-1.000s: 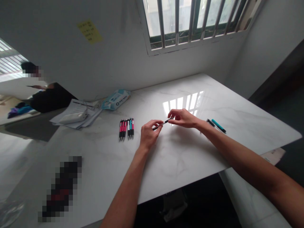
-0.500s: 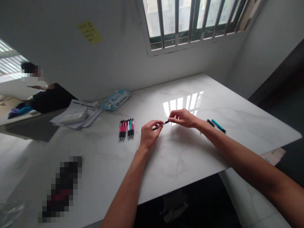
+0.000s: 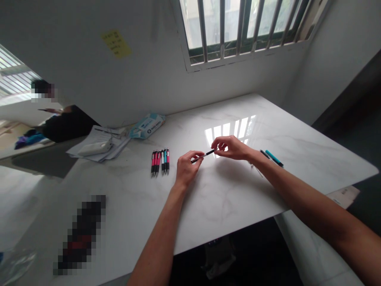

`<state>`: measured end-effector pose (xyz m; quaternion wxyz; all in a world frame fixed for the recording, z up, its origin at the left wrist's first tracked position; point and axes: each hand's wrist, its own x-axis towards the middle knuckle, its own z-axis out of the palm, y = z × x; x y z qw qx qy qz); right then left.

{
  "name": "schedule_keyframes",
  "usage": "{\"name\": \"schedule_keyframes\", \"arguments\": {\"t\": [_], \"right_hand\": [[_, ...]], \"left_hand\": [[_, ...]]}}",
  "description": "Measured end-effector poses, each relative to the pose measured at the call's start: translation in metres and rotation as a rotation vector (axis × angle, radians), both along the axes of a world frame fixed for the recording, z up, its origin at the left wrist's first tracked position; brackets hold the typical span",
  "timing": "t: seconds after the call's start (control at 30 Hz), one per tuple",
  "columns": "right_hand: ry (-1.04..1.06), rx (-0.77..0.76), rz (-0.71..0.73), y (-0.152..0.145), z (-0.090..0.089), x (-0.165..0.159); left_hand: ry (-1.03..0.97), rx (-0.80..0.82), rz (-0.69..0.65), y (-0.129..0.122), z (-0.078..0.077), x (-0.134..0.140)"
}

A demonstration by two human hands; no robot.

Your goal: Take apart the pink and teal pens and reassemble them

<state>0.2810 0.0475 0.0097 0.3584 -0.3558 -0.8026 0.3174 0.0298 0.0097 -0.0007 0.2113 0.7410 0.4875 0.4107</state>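
Observation:
A pen with black ends and a pale middle is held at a slant above the tabletop. My left hand is closed around its lower left part, thumb and fingers pinching it. At the pen's upper right end, the thumb and forefinger of my right hand are pinched together on the tip; any small part between them is too tiny to make out. To the left of my left hand, several pens in red, white and teal lie side by side in a row.
Partly behind my right forearm lie a teal pen barrel and a few dark and thin pieces. Paper sheets and a wipes pack sit by the wall. A blurred dark object lies at left. Another person sits beyond the partition.
My right hand has shifted slightly right along the pen, so more of its black right end shows. My left hand stays in place. The view has tilted a little.

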Motion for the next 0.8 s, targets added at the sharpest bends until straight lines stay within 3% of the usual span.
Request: {"name": "schedule_keyframes", "arguments": {"t": [0.13, 0.27, 0.43, 0.63, 0.8], "right_hand": [[-0.004, -0.030, 0.021, 0.001, -0.003, 0.001], [-0.003, -0.024, -0.039, 0.001, -0.011, -0.005], [-0.045, -0.023, -0.101, -0.005, -0.017, -0.016], [-0.118, 0.013, -0.142, -0.014, -0.020, -0.039], [-0.297, 0.051, -0.205, -0.024, -0.017, -0.058]], "left_hand": [[0.020, 0.009, 0.001, 0.001, 0.000, -0.003], [0.148, 0.073, 0.087, 0.002, 0.009, -0.012], [0.214, 0.178, 0.196, 0.003, 0.020, -0.048], [0.183, 0.208, 0.438, 0.002, 0.006, -0.103], [0.122, 0.243, 0.522, 0.010, 0.001, -0.114]]}}
